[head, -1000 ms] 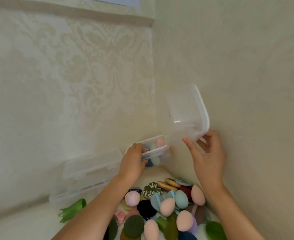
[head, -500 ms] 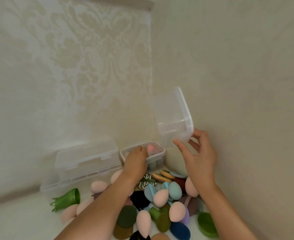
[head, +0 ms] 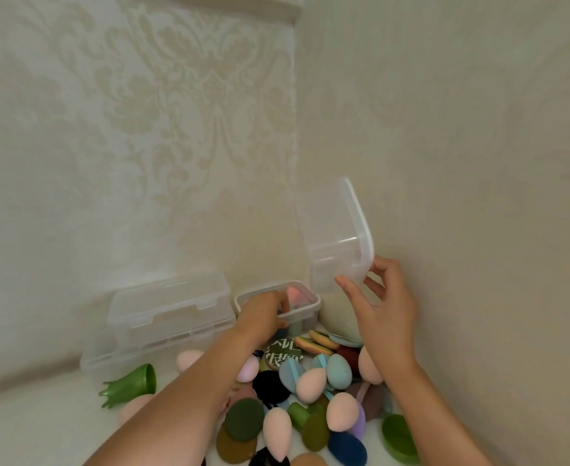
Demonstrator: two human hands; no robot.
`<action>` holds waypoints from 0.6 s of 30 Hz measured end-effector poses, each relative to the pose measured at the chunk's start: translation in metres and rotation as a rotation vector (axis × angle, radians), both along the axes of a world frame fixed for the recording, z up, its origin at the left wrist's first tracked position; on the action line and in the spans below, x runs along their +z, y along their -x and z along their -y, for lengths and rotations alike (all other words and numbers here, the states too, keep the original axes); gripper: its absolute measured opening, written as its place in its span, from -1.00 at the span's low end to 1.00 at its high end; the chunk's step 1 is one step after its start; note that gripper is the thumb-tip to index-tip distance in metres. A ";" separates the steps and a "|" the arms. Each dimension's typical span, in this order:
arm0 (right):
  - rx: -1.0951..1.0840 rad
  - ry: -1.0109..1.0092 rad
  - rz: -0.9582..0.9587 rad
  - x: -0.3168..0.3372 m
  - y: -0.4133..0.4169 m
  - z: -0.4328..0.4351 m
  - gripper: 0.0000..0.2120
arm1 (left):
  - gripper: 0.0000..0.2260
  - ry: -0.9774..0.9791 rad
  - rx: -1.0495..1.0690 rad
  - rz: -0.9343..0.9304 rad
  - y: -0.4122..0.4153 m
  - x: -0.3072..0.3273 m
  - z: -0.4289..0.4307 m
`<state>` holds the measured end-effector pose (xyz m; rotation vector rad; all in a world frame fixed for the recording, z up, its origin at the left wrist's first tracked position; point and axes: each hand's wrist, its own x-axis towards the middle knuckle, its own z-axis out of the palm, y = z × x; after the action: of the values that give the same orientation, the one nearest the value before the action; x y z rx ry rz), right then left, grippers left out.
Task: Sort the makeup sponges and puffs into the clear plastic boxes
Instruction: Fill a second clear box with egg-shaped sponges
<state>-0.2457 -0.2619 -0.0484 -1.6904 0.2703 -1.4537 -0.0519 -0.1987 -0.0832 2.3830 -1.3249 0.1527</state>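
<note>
Sponges and puffs (head: 310, 385) heaped near centre. Left hand (head: 263, 314) fingers curled over rim of small open box (head: 315, 306), far centre. Right hand (head: 384, 307) pinches empty clear box (head: 337, 237), raised at right.

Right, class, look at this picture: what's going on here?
A person is sorting. The left hand grips the near rim of a small clear box that already holds a few sponges. The right hand pinches a clear lid raised beside the wall. A pile of sponges and puffs waits in front.
</note>
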 end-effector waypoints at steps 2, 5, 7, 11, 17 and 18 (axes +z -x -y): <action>0.001 0.008 -0.007 -0.002 0.000 0.000 -0.64 | -0.80 0.009 0.003 -0.025 0.001 0.000 0.000; 0.019 0.014 -0.026 -0.005 -0.001 -0.002 -0.64 | -0.79 0.045 0.012 -0.149 0.005 0.003 0.000; 0.027 0.033 -0.051 -0.007 -0.001 -0.002 -0.67 | -0.75 0.163 0.029 -0.290 0.012 0.013 -0.003; 0.012 0.091 -0.083 -0.005 -0.001 -0.007 -0.74 | -0.70 0.497 -0.008 -0.474 0.027 0.050 -0.033; 0.020 0.227 -0.117 0.010 -0.004 -0.033 -0.69 | 0.02 0.272 -0.311 -0.643 0.048 0.094 -0.114; 0.057 0.261 -0.125 0.012 -0.007 -0.040 -0.69 | 0.10 0.285 -0.306 -0.618 0.050 0.099 -0.124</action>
<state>-0.2391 -0.2218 -0.0368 -1.9861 0.1010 -1.3902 -0.1019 -0.0746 0.0157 1.7535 -1.2330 -0.4216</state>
